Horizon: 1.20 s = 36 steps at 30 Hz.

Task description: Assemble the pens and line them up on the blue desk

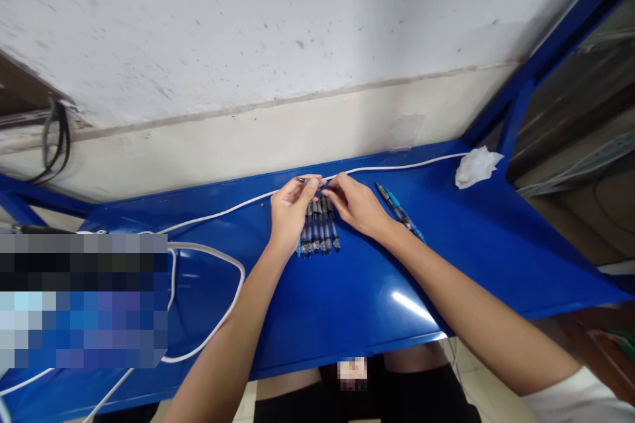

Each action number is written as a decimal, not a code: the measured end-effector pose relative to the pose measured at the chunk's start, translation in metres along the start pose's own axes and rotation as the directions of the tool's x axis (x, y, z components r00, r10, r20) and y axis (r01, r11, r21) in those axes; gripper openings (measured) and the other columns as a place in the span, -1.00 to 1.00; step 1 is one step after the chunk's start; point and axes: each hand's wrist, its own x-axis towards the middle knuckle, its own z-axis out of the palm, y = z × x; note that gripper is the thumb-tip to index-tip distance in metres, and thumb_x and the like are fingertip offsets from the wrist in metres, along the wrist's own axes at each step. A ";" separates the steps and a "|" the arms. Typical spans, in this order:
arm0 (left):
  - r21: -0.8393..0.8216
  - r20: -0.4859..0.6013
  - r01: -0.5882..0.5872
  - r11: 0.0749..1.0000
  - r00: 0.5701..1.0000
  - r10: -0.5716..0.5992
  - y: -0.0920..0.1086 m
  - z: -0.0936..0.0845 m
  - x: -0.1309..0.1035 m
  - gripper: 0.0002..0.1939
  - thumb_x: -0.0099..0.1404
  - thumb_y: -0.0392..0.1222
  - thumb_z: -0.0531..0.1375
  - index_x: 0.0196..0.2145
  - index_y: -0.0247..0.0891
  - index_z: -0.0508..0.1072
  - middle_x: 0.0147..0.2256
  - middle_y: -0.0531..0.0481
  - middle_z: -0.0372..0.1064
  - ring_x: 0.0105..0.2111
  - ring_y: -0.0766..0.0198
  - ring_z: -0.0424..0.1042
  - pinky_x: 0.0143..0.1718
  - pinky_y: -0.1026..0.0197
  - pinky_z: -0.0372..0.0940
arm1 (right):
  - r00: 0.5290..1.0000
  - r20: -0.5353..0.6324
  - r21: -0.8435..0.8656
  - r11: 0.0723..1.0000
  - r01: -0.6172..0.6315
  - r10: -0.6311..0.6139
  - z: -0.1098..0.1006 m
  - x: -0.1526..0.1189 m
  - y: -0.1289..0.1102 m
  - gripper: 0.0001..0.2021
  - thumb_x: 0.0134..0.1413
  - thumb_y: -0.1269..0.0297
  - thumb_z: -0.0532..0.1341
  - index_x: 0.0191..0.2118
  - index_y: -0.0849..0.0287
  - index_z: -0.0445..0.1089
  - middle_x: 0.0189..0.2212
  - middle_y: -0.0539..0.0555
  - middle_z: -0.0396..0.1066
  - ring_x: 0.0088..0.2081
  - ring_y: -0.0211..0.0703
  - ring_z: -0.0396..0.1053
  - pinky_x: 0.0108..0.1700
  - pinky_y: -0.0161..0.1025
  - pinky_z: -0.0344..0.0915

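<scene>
1. A person seated at a blue metal table (347,291) works over a small row of dark pens (320,231), which lie side by side near the table's far edge, close to the white wall (248,33)

2. The left hand (290,211) holds a single pen (308,180) raised just above the row, thumb and forefinger pinched on its barrel, the other fingers curled beneath

3. The right hand (358,205) meets it from the other side, fingertips pressed together at the same pen's near end; whether they grip a cap or only the tip cannot be told, since the hands hide the join

4. One blue pen (399,211) lies apart to the right of the row, angled along the right wrist and not touching the others

5. A white cable (223,211) runs along the back of the table behind the hands and loops down to the left; a crumpled white tissue (477,165) sits at the far right corner by the blue frame post (513,119)

6. By the look of it, the step in hand is work on one pen held between both hands, with the laid-out row as those ready or finished

7. The next move seems to call for a steady two-handed pinch along the pen's axis, then a free slot beside the row, without nudging the pens already lined up
</scene>
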 end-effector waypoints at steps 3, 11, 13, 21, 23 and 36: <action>0.007 0.004 -0.001 1.000 1.000 0.001 0.001 0.000 -0.001 -0.72 0.36 0.03 0.41 -0.07 -0.16 0.70 -0.08 -0.12 0.68 -0.07 0.12 0.64 -0.11 0.17 0.48 | 1.000 -0.003 -0.061 0.998 0.019 -0.019 -0.003 0.001 -0.004 -0.77 0.60 0.10 0.03 0.04 0.06 0.36 -0.08 0.15 0.52 -0.14 -0.04 0.50 -0.17 -0.18 0.32; 0.000 0.072 0.005 1.000 0.997 -0.005 0.008 0.000 -0.003 -0.65 0.43 0.00 0.36 0.08 -0.20 0.63 0.07 -0.20 0.64 0.11 0.01 0.60 0.04 0.07 0.47 | 0.998 -0.060 0.025 1.000 0.001 0.001 0.000 0.001 0.001 -0.82 0.54 0.10 0.13 0.01 0.07 0.31 -0.14 0.12 0.50 -0.20 -0.05 0.48 -0.21 -0.18 0.33; 0.004 0.077 -0.011 1.000 0.997 0.010 0.008 0.000 -0.003 -0.67 0.45 0.01 0.34 0.06 -0.20 0.62 0.08 -0.20 0.63 0.12 0.01 0.59 0.04 0.08 0.46 | 0.998 -0.049 -0.009 1.000 0.026 -0.027 0.000 0.001 0.002 -0.83 0.57 0.14 0.08 -0.02 0.07 0.33 -0.16 0.11 0.48 -0.21 -0.07 0.46 -0.21 -0.19 0.31; -0.045 0.113 -0.026 0.999 0.993 0.031 0.005 -0.001 -0.002 -0.69 0.48 -0.01 0.31 0.07 -0.19 0.58 0.09 -0.19 0.63 0.10 0.04 0.59 0.12 0.03 0.42 | 0.999 -0.044 0.023 1.000 0.012 -0.011 0.000 0.001 -0.002 -0.79 0.57 0.09 0.09 0.07 0.06 0.35 -0.13 0.11 0.51 -0.20 -0.06 0.47 -0.19 -0.18 0.31; -0.035 0.107 -0.033 0.999 0.994 0.037 0.005 -0.001 -0.001 -0.70 0.48 -0.01 0.31 0.07 -0.19 0.58 0.09 -0.19 0.63 0.11 0.04 0.59 0.11 0.05 0.42 | 0.999 -0.045 0.037 0.999 0.012 -0.010 0.000 0.001 -0.001 -0.78 0.58 0.10 0.06 0.02 0.07 0.37 -0.16 0.10 0.52 -0.22 -0.07 0.47 -0.19 -0.18 0.30; -0.126 0.134 -0.010 0.992 0.991 0.027 0.004 0.001 -0.002 -0.68 0.46 -0.01 0.34 0.07 -0.20 0.57 0.11 -0.22 0.61 0.16 0.00 0.57 0.28 -0.07 0.36 | 0.998 -0.050 0.085 0.996 -0.024 0.029 0.001 0.000 -0.002 -0.76 0.56 0.05 0.09 0.06 0.06 0.37 -0.16 0.10 0.54 -0.24 -0.07 0.47 -0.20 -0.18 0.31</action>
